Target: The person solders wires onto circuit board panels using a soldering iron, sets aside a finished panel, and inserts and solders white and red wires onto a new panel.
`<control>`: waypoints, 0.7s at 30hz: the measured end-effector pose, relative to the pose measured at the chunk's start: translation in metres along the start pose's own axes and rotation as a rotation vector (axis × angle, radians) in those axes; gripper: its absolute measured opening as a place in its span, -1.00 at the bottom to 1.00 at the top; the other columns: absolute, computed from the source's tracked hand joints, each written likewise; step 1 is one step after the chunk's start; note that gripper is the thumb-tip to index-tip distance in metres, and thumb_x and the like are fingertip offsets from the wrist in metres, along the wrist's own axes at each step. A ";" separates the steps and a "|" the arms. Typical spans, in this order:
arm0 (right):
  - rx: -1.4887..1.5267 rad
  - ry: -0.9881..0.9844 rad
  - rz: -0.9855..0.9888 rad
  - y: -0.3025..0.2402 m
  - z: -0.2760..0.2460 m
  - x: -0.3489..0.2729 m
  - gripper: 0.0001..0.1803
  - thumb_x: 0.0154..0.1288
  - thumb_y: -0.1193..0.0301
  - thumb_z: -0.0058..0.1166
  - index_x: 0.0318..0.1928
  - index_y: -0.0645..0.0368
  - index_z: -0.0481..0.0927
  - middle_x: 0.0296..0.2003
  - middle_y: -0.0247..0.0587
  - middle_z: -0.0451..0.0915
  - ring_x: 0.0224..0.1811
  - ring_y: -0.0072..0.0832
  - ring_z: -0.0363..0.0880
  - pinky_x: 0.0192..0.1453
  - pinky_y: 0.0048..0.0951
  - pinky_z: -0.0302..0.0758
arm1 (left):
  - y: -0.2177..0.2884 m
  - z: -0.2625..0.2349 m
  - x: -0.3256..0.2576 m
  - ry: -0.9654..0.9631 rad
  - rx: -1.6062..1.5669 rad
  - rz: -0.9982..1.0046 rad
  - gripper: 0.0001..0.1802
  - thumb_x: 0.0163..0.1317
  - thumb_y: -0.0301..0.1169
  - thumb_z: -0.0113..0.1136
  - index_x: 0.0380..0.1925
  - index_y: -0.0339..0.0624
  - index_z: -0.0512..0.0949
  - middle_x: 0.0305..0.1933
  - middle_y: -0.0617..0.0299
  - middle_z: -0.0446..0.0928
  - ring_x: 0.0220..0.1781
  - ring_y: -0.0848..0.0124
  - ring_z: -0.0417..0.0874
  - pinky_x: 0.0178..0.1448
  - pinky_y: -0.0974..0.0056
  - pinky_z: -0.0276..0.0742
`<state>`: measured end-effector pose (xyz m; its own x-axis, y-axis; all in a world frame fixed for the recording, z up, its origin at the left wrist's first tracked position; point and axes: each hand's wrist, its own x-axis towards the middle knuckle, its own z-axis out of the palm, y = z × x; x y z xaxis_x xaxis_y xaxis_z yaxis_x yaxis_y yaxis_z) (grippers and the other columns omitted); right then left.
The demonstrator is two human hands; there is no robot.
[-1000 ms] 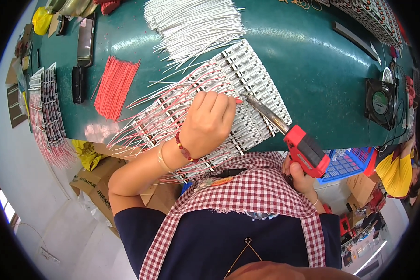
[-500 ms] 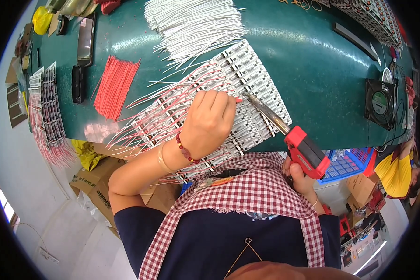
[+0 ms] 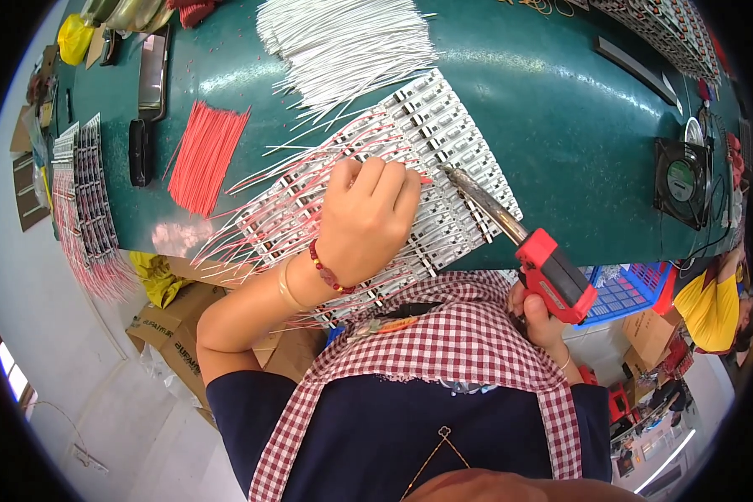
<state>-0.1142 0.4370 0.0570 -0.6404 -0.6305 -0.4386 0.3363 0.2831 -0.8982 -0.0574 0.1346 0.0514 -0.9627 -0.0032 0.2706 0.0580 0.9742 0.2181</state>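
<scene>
A tilted panel of small white circuit boards (image 3: 468, 142) lies on the green table, with red and white wires (image 3: 259, 201) trailing off its left side. My left hand (image 3: 372, 217) is closed above the panel, and bits of red wire (image 3: 426, 180) show at its fingertips. Most of what it pinches is covered by the fingers. My right hand (image 3: 542, 322) grips the red and black handle of a soldering iron (image 3: 556, 276). Its metal tip is over the boards, just right of the left fingertips; whether it touches a board I cannot tell.
White wires (image 3: 347, 50) are heaped behind the panel, and a bundle of red wires (image 3: 207, 159) lies left. Wired panels (image 3: 84, 201) hang at the left edge. A black fan (image 3: 680, 184) stands right, above a blue basket (image 3: 623, 293). Another person (image 3: 707, 309) is at the far right.
The soldering iron has shifted slightly right and down. My left hand has moved a little to the left, its fingers still closed.
</scene>
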 end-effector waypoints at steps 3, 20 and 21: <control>0.036 0.052 0.002 0.001 -0.002 -0.003 -0.75 0.34 0.27 0.15 -0.27 0.25 0.58 -0.45 -0.33 0.53 -0.38 -0.51 0.48 -0.27 -0.43 0.42 | 0.001 -0.002 -0.002 0.110 0.030 0.092 -0.86 0.10 -0.47 0.23 -0.37 -0.32 0.57 -0.47 0.24 0.30 -0.39 0.36 0.38 -0.27 0.26 0.28; -0.136 -0.032 -0.020 0.021 -0.015 -0.009 -0.70 0.32 0.27 0.19 -0.11 0.26 0.60 -0.30 -0.24 0.60 -0.22 -0.43 0.55 -0.04 -0.31 0.47 | 0.011 0.004 -0.007 -0.014 -0.136 -0.012 -0.73 0.02 -0.58 0.19 -0.21 -0.32 0.59 -0.46 0.19 0.29 -0.39 0.29 0.40 -0.28 0.22 0.32; -0.135 -0.033 -0.022 0.021 -0.016 -0.009 -0.70 0.32 0.27 0.19 -0.11 0.26 0.60 -0.30 -0.24 0.60 -0.22 -0.43 0.55 -0.04 -0.31 0.47 | 0.012 0.005 -0.008 -0.007 -0.135 -0.020 -0.75 0.02 -0.58 0.20 -0.23 -0.30 0.59 -0.46 0.19 0.28 -0.39 0.29 0.40 -0.28 0.22 0.32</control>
<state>-0.1119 0.4601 0.0420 -0.6227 -0.6602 -0.4199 0.2256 0.3624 -0.9043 -0.0507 0.1471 0.0477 -0.9659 -0.0207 0.2582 0.0731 0.9346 0.3481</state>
